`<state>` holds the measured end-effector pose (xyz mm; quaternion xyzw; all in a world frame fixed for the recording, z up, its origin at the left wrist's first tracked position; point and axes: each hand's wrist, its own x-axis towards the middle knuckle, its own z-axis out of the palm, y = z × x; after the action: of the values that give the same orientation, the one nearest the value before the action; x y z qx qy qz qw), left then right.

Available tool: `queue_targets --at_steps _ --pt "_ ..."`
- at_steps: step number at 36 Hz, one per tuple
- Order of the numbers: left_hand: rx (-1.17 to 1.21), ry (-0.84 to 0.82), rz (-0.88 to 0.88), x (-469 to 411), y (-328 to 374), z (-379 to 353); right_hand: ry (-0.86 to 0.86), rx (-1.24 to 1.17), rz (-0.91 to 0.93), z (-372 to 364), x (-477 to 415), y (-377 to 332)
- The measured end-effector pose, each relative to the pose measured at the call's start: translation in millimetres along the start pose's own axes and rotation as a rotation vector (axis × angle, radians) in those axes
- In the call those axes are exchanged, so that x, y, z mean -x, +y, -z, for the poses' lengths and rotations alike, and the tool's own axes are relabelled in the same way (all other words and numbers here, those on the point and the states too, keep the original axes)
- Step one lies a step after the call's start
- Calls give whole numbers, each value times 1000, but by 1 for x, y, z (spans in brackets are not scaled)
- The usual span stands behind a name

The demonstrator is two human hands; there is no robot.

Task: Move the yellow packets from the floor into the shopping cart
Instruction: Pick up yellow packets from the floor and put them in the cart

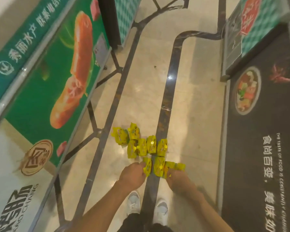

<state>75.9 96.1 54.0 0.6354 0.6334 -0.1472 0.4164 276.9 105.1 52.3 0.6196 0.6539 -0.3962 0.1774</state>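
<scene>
As I bend over the floor [141, 91], a green panel [40, 91] with a sausage picture runs along my far left, tilted in my view. Just right of it, dark stripes [166, 104] cross the pale floor. The packets [141, 146] lie on that floor in a tight cluster ahead of my feet: two at the far left corner, a row of four touching side by side next to them, and a nearer row by my hands. My left hand [132, 174] is down at the near row, its fingers pinching the left packet [148, 166] by its edge. A middle packet [158, 167] sits between my hands, touching its neighbours. My right hand [179, 181] has its fingers curled round the right packet [176, 166], though blur keeps me from telling whether it holds more than one. Below my hands, my white shoes [133, 202] stand on the floor near a dark stripe. On my far right is a black panel [261, 131] with a bowl picture and white lettering.
</scene>
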Motion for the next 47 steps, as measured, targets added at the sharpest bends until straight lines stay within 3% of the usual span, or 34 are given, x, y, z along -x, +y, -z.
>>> queue_targets --at_steps 5,14,19,25,34,47 --pt "14 -39 29 -72 -27 -55 -112 34 -42 -53 -68 25" --pt "66 -154 67 -198 -62 -160 -125 -32 -106 -170 -212 98" --pt "51 -226 23 -241 -72 -193 -153 137 -37 -170 -235 76" --pt "-15 -218 -6 -256 -75 -200 -149 191 -106 -185 -250 80" --pt "-6 -77 1 -205 -57 -152 -33 105 -85 -154 -202 80" --pt "124 129 -88 29 24 50 130 45 -24 39 11 -12"
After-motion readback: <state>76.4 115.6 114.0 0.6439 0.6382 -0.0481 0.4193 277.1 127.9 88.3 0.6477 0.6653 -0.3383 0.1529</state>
